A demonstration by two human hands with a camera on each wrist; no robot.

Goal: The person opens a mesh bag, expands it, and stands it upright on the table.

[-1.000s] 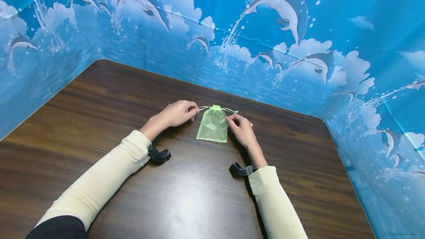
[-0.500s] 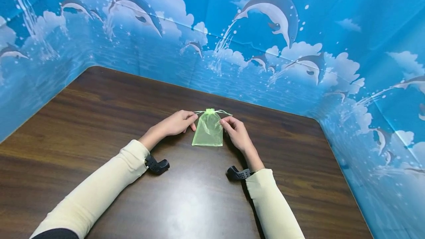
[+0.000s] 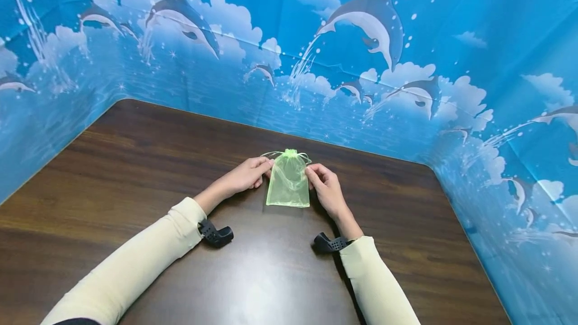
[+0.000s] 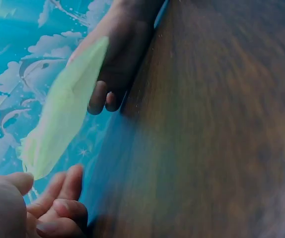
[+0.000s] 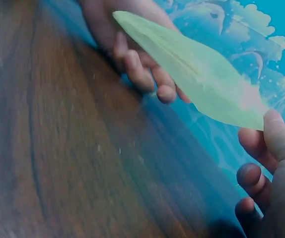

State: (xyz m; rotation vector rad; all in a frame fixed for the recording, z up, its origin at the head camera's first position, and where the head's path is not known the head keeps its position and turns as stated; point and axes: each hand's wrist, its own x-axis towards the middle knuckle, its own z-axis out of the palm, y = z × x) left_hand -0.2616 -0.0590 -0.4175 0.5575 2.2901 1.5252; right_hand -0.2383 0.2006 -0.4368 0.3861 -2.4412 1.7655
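One sheer green pouch [image 3: 288, 187] spans the gap between our two grips. Our left hand [image 3: 247, 173] has thumb and fingertips brought together in a pinch on the pouch's left edge; our right hand [image 3: 327, 188] nips the opposite edge just as narrowly, its remaining fingers loosely bent. We see the gathered neck [image 3: 290, 152] just beyond both pinches and the wooden table [image 3: 280, 265] beneath.

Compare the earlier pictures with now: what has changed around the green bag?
The left hand has moved right and taken hold of the left edge of the green bag. The right-side drawstring has curled in. The right hand still pinches the bag's right edge.
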